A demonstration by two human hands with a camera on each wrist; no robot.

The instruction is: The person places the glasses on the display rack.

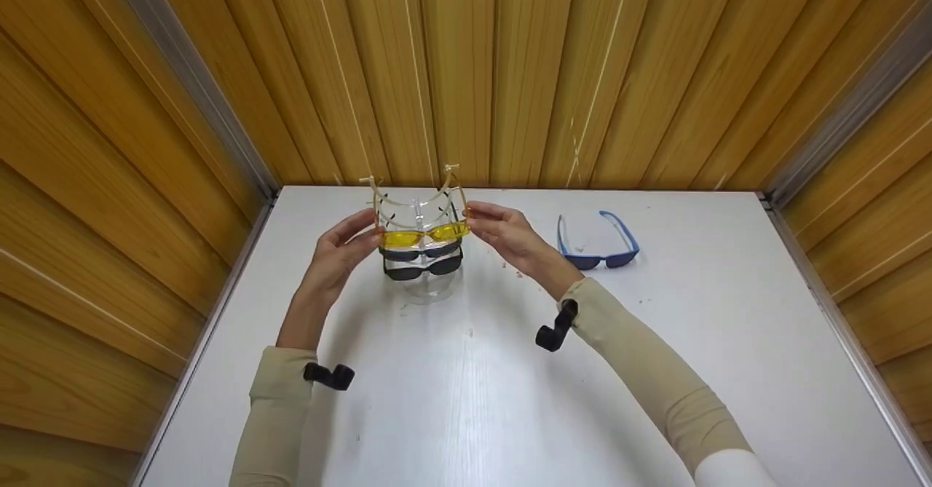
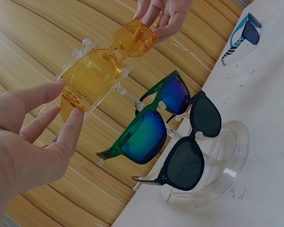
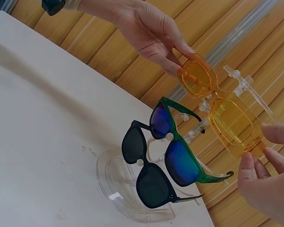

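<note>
My left hand (image 1: 335, 258) pinches one end of a pair of yellow see-through sunglasses (image 1: 402, 239). At the other end my right hand (image 1: 513, 236) pinches the frame between thumb and fingers. The yellow pair is level at the upper part of a clear display stand (image 2: 241, 142), overlapping it in both wrist views. Lower on the stand sit green-framed sunglasses (image 2: 144, 137) with blue mirrored lenses. Beneath those hang black sunglasses (image 3: 151, 187) with dark lenses, just over the round base.
Blue sunglasses (image 1: 632, 243) with dark lenses lie on the white table (image 1: 466, 400), right of the stand, temples spread toward the back. Wood-patterned panels (image 1: 539, 72) rise behind the table and along both sides.
</note>
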